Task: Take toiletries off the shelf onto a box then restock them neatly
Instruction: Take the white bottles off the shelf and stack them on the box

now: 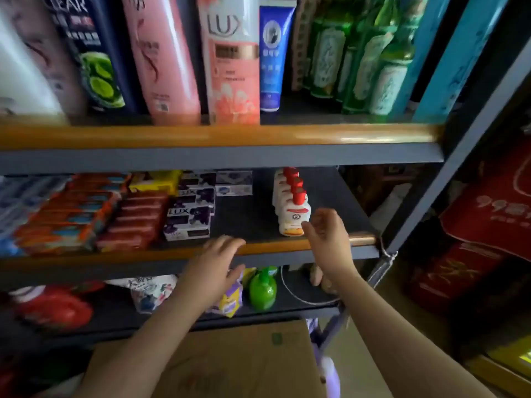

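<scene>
Hands: you have two in view, both raised in front of the middle shelf. Your left hand is spread, fingers relaxed and holding nothing, over the shelf's wooden front rail. Your right hand is loosely curled and holds nothing; its fingertips are just beside the front white bottle.
White bottles: a single-file row with red caps at the right of the middle shelf. Four caps can be counted; any behind are hidden.
Soap boxes: purple boxes stacked left of the bare patch, dark red ones beside them, orange-and-blue ones further left, a yellow pack behind. They are too blurred to count.
Top shelf: five tall bottles, from left white, dark blue, pink, and white-and-pink, with one more cut off at the edge; one blue tube; a cluster of green bottles, number unclear.
Bottom shelf: one green pump bottle, one purple-and-yellow pack, a red bottle at left.
Box: one cardboard box below your forearms, under the bottom shelf, its top bare.
Surface: dark grey shelf boards with a rounded wooden rail along each front edge.
Room: grey metal uprights; red cartons stacked to the right.
</scene>
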`<action>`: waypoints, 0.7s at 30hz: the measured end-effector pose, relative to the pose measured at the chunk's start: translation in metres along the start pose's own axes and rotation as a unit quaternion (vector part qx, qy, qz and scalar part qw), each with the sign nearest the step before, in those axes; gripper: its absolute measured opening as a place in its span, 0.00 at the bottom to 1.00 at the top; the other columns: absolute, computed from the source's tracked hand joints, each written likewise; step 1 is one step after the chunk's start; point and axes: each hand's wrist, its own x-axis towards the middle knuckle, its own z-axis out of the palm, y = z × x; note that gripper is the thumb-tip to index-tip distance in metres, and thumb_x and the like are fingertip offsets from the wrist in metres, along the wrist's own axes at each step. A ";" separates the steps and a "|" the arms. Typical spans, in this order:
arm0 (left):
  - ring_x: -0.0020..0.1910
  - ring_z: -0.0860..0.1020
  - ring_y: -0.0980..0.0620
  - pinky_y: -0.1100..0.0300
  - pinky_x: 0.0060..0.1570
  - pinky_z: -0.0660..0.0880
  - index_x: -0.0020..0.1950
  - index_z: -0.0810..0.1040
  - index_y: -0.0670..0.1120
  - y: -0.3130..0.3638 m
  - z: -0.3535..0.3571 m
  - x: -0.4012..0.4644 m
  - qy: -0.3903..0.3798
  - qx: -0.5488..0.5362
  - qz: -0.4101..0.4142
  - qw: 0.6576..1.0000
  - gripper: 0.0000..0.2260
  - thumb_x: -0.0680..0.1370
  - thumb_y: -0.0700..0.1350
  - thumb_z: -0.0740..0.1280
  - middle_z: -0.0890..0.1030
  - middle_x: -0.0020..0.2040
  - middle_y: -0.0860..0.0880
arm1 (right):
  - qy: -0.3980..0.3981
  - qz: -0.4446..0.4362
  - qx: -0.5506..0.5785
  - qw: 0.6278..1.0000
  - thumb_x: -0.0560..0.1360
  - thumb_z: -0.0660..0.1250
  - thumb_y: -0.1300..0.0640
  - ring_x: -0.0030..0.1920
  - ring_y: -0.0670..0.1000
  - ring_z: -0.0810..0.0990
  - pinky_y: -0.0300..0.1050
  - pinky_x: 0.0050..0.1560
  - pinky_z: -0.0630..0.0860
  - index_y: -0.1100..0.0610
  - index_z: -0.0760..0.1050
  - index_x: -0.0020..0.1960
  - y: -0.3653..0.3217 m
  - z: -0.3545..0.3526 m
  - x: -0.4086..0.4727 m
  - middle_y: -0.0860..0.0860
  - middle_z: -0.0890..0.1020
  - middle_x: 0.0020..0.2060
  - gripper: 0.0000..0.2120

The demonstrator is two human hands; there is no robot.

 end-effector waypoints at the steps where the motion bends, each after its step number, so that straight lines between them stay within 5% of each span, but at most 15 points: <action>1: 0.60 0.74 0.45 0.53 0.54 0.72 0.66 0.71 0.45 0.000 0.011 0.005 0.024 0.025 0.008 0.999 0.24 0.73 0.49 0.70 0.75 0.61 0.46 | 0.016 -0.019 0.000 1.000 0.75 0.66 0.53 0.50 0.48 0.73 0.33 0.43 0.68 0.57 0.70 0.59 0.004 0.006 0.004 0.49 0.73 0.51 0.15; 6: 0.48 0.80 0.44 0.52 0.48 0.77 0.59 0.77 0.41 -0.010 0.068 0.033 0.130 0.161 0.041 0.978 0.38 0.56 0.60 0.78 0.81 0.51 0.44 | 0.059 -0.065 0.022 0.996 0.72 0.70 0.52 0.60 0.52 0.70 0.41 0.55 0.66 0.58 0.66 0.63 0.028 0.034 0.035 0.53 0.70 0.59 0.25; 13: 0.47 0.74 0.44 0.53 0.52 0.63 0.60 0.74 0.44 -0.031 0.102 0.041 0.310 0.172 0.094 0.930 0.35 0.61 0.64 0.70 0.78 0.48 0.46 | 0.105 -0.129 0.020 0.986 0.69 0.73 0.52 0.55 0.52 0.74 0.43 0.49 0.70 0.57 0.68 0.58 0.046 0.052 0.048 0.52 0.75 0.55 0.22; 18: 0.47 0.74 0.45 0.54 0.53 0.63 0.60 0.72 0.44 -0.031 0.106 0.042 0.344 0.173 0.099 0.917 0.34 0.62 0.64 0.68 0.78 0.48 0.46 | 0.087 -0.147 -0.016 0.985 0.70 0.72 0.50 0.51 0.56 0.78 0.54 0.51 0.76 0.56 0.71 0.56 0.045 0.054 0.046 0.53 0.80 0.50 0.20; 21: 0.45 0.77 0.43 0.55 0.52 0.62 0.60 0.72 0.45 -0.032 0.107 0.043 0.354 0.177 0.107 0.912 0.34 0.61 0.64 0.69 0.78 0.47 0.47 | 0.089 -0.197 0.095 0.972 0.70 0.73 0.56 0.47 0.49 0.79 0.50 0.51 0.77 0.53 0.72 0.53 0.044 0.047 0.033 0.45 0.79 0.43 0.15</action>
